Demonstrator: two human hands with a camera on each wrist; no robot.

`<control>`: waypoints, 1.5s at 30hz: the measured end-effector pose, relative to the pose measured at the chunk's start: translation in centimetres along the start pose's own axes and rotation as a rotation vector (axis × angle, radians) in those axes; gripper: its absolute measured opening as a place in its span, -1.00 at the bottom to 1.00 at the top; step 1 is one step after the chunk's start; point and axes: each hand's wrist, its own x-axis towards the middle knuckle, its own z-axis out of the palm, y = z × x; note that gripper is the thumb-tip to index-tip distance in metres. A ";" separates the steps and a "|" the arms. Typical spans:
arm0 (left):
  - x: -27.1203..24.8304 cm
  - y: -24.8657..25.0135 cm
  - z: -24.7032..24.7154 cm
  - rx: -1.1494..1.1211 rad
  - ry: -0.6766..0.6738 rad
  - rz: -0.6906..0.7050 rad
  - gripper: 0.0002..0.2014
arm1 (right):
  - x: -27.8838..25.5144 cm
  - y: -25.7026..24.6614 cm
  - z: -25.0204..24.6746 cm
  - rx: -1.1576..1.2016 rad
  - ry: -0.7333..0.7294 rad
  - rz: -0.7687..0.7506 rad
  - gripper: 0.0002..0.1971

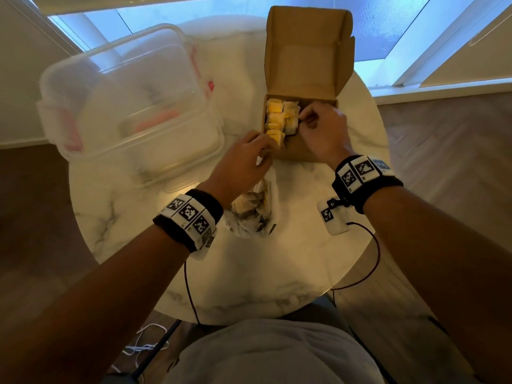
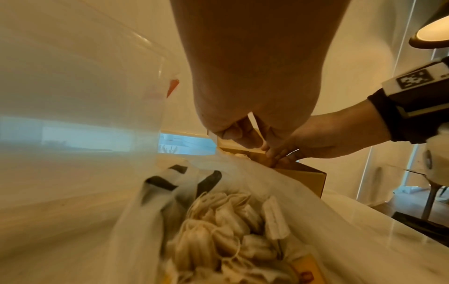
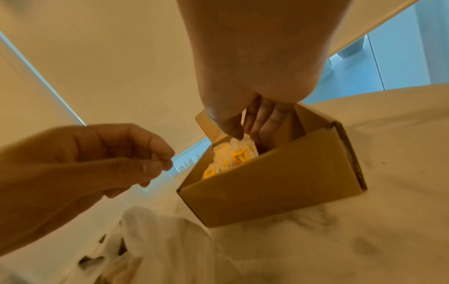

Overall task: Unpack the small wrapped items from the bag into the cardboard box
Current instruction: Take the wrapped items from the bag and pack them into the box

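A round, white, grey-veined marble surface (image 1: 277, 261) carries a large clear plastic storage tub (image 1: 130, 106) with pink clasps, sitting toward its far left edge. Beyond the far edge, pale blue daylight comes through low windows (image 1: 388, 37) set in white frames, and brown wooden flooring (image 1: 448, 151) shows off the right edge. A thin white cord (image 1: 144, 345) lies loose on the floor below the near edge, and a lit lamp shade (image 2: 432, 32) hangs off to the right.
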 end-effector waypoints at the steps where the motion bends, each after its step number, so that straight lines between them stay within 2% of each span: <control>1: -0.8 -0.1 -0.3 0.004 0.000 -0.015 -0.83 | -0.7 -0.4 -0.4 0.020 -0.002 -0.004 -0.85; 6: -5.0 -1.2 -0.5 -0.004 -0.015 -0.107 -0.83 | -5.1 -2.2 -0.5 0.166 -0.087 -0.017 -0.86; 11: -6.7 -1.4 0.2 0.083 -0.069 -0.177 -0.85 | -10.1 -2.8 1.7 0.162 -0.227 -0.046 -0.87; 14: -6.2 -0.7 0.9 0.180 -0.142 -0.272 -0.74 | -12.4 -2.7 2.6 0.122 -0.256 -0.089 -0.88; 19: -5.9 -0.2 1.7 0.301 -0.200 -0.253 -0.64 | -14.5 -1.8 3.2 0.014 -0.282 -0.071 -0.84; 24: -7.0 -0.1 0.4 0.220 -0.109 -0.172 -0.77 | -15.1 -1.6 2.4 -0.030 -0.277 -0.072 -0.81; 27: -8.0 0.2 -0.9 0.120 -0.107 -0.124 -0.86 | -14.9 -1.8 1.8 -0.050 -0.262 -0.094 -0.72; 31: -9.2 1.0 -2.2 -0.063 -0.116 -0.145 -0.94 | -14.7 -3.1 1.4 0.087 -0.284 -0.099 -0.53; 32: -9.4 0.9 -2.3 -0.065 -0.113 -0.133 -0.94 | -14.6 -3.4 1.3 0.114 -0.297 -0.105 -0.55; 37: -10.3 0.0 -2.3 -0.045 -0.076 -0.139 -0.90 | -14.1 -4.6 1.0 0.176 -0.371 -0.099 -0.94; 42: -10.2 -0.5 -2.2 0.000 -0.132 -0.166 -0.95 | -14.1 -4.8 0.8 0.187 -0.358 -0.049 -0.94; 45: -9.8 -1.0 -1.9 0.062 -0.163 -0.138 -0.90 | -14.0 -4.7 0.6 0.215 -0.345 -0.002 -0.96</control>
